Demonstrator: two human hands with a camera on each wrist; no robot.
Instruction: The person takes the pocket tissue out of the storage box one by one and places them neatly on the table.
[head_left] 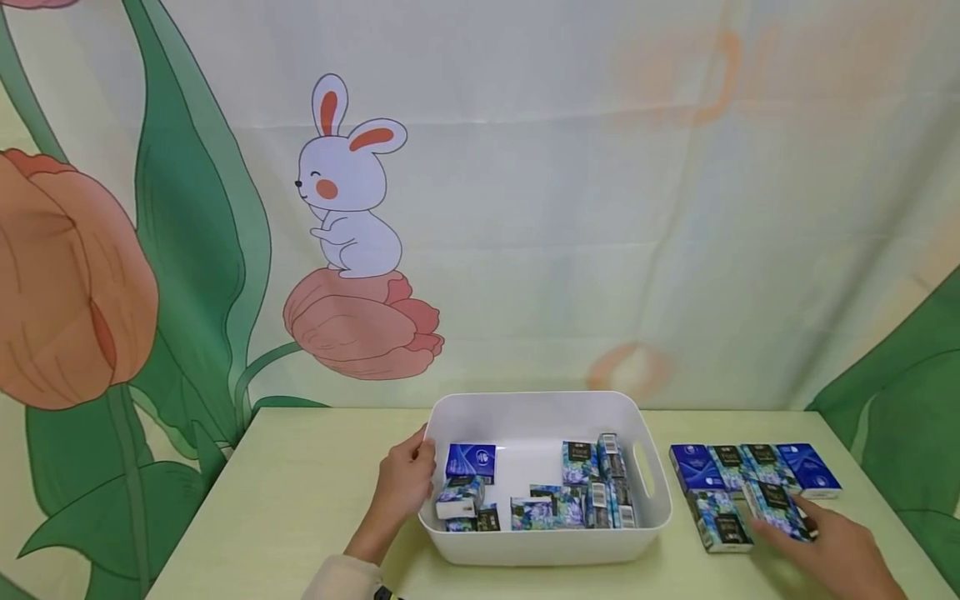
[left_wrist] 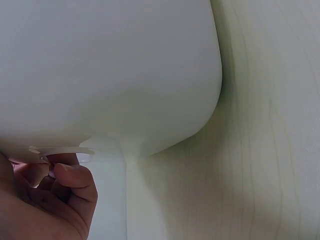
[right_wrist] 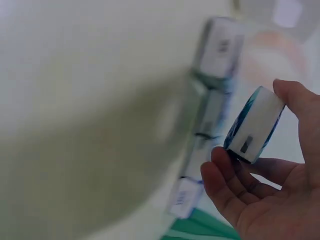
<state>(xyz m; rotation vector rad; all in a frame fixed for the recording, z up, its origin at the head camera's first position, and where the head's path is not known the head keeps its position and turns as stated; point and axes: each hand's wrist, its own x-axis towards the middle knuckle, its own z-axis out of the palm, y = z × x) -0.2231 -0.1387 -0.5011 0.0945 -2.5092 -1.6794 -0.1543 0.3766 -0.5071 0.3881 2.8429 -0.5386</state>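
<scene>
My left hand [head_left: 402,479] grips the left side of a white plastic basket [head_left: 543,547]. In the left wrist view its fingers [left_wrist: 75,180] curl into the basket's handle hole. On the right, my right hand [head_left: 840,546] pinches a floral pocket tissue pack [head_left: 778,507] between thumb and fingers. The right wrist view shows this pack raised and tilted, its pale narrow side facing the camera. Beside it lies another floral tissue pack [head_left: 720,521]. Just behind, a row of packs has a blue pack [head_left: 696,467] at its left end and another blue pack [head_left: 808,469] at its right.
Inside the basket, a blue pack [head_left: 471,461] and a few floral packs [head_left: 460,497] lie at the left. Several more floral packs [head_left: 580,461] crowd the right side, some standing on edge. The pale table [head_left: 300,500] meets a printed curtain [head_left: 525,250] at the back.
</scene>
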